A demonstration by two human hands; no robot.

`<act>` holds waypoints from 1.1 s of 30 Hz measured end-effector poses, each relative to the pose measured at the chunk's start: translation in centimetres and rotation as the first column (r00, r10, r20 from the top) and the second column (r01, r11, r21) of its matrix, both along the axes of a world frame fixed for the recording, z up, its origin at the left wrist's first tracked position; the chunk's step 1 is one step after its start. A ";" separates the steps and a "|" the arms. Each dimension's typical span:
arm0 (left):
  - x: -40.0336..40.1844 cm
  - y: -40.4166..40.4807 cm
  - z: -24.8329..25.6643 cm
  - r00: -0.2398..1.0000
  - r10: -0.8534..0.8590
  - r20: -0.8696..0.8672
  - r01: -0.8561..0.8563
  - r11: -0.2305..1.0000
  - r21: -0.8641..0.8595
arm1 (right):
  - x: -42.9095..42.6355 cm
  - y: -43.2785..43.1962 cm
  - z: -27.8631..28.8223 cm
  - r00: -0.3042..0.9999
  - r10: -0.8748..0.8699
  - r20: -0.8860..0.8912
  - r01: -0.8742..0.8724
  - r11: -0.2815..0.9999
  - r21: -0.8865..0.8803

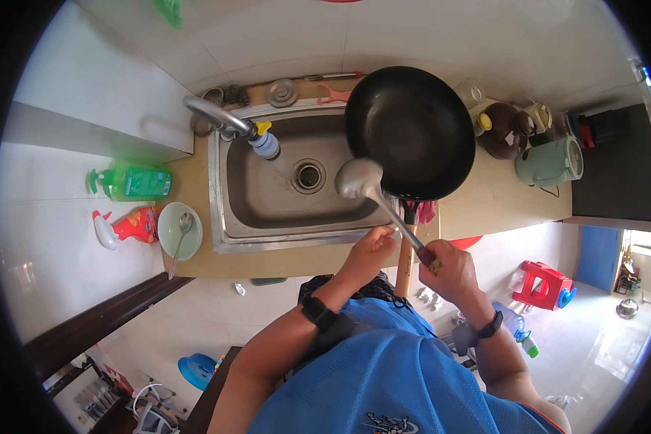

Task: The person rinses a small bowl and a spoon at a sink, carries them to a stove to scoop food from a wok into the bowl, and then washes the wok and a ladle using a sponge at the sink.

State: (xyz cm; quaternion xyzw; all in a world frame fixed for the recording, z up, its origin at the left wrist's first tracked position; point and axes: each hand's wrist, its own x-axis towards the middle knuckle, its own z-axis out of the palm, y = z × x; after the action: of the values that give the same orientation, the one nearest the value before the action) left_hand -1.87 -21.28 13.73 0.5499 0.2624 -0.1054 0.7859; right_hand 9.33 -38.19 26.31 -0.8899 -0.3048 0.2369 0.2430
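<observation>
My right hand (450, 269) grips the handle of a metal ladle (358, 178), whose bowl is over the right part of a steel sink (266, 203). My left hand (370, 251) is beside the sink's front rim, left of the ladle's shaft, its fingers curled; whether they hold anything cannot be told. A black wok (412, 130) rests across the sink's right edge and the counter, its wooden handle (404, 266) pointing towards me and passing between my hands. A curved metal faucet (217, 113) with a blue and white nozzle reaches over the sink's left side.
Left of the sink stand a green soap bottle (141, 182), a red spray bottle (135, 225) and a bowl (168, 233) with a spoon. Behind it lie a glass lid (282, 93) and an orange peeler (334, 95). A brown jug (502, 130) and a pale green kettle (548, 161) are at the right.
</observation>
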 end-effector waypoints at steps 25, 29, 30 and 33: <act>-8.1 16.7 -2.7 0.899 0.364 -0.243 -0.408 0.899 -0.162 | -9.1 18.5 -5.9 0.938 -0.099 -0.333 0.210 0.925 0.316; -8.3 16.9 -5.3 0.890 0.394 -0.231 -0.438 0.880 -0.185 | -6.4 22.4 -13.8 0.883 -0.260 -0.391 0.418 0.814 0.404; -8.4 16.8 -5.7 0.889 0.396 -0.231 -0.441 0.876 -0.196 | -5.4 23.4 -15.7 0.898 -0.261 -0.353 0.402 0.812 0.424; -8.5 16.4 -6.4 0.894 0.380 -0.238 -0.424 0.889 -0.174 | -3.8 26.8 -18.0 0.983 -0.156 0.095 0.074 0.818 0.570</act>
State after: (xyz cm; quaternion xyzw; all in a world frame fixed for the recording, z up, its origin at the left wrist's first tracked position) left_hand -10.42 -4.88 7.34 0.3791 0.4343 -0.0223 0.8168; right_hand 5.53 -11.41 8.30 -0.8093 -0.3228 0.0593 0.4871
